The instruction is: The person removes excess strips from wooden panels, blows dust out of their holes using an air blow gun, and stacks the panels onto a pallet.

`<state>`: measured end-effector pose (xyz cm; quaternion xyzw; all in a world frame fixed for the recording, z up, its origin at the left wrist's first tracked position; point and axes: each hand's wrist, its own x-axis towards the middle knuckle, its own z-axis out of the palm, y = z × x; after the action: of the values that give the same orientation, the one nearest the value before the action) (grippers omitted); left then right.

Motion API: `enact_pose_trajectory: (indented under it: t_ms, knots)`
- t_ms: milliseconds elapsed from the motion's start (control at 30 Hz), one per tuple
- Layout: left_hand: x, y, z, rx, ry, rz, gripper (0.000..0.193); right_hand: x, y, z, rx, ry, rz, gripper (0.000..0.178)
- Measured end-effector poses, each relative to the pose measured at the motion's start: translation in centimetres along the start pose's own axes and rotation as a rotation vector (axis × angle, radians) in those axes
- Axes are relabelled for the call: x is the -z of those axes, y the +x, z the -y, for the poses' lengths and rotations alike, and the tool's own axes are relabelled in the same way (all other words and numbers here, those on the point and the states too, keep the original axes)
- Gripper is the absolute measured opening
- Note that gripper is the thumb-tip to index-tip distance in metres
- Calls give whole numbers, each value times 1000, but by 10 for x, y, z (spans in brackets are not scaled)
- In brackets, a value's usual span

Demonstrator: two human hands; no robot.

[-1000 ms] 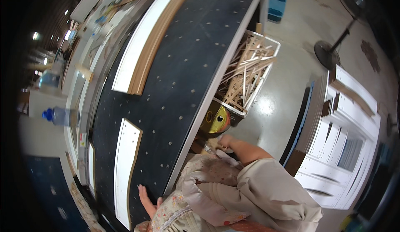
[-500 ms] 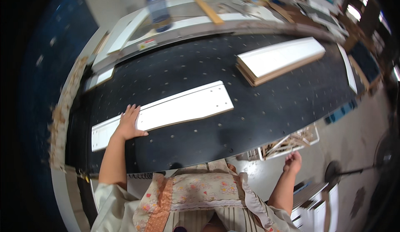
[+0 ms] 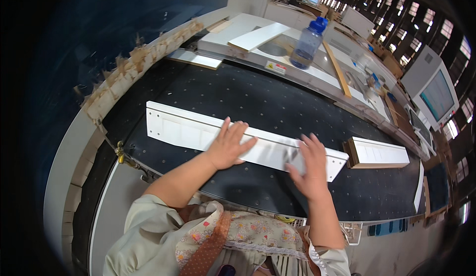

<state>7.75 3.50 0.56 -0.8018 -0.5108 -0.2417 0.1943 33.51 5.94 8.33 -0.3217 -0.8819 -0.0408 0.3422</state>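
- Desk (image 3: pixel 258 97): black perforated top. The view has swung since half a second ago, so its far rail now runs diagonally.
- Long white panel (image 3: pixel 188 132): lies flat on the desk near its front edge, as before.
- Short stack of white panels (image 3: pixel 379 153): on the desk, right of the long panel, apart from it.
- Left hand (image 3: pixel 228 144): flat on the long panel as before, grip apart, fingers spread.
- Right hand (image 3: pixel 311 166): earlier down off the desk; now palm-down on the panel's right end, grip apart.
- Blue-capped clear bottle (image 3: pixel 307 40): upright beyond the rail.

glossy white panel (image 3: pixel 198 129), matt black table (image 3: pixel 258 97)
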Motion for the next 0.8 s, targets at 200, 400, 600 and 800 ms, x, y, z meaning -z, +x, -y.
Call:
enact_pose_trajectory:
  t_ms: [200, 400, 600, 800]
  knots:
    - [0, -17, -23, 123, 153, -96, 70, -63, 75, 22, -94, -148, 706, 62]
    - [90, -112, -2, 438, 23, -282, 49, -71, 92, -6, -55, -145, 571, 46]
    - [111, -262, 35, 987, 344, -382, 54, -90, 111, 3, -102, -326, 607, 47]
    - [93, -256, 87, 1055, 68, -359, 45, -97, 104, 19, -231, -329, 528, 50]
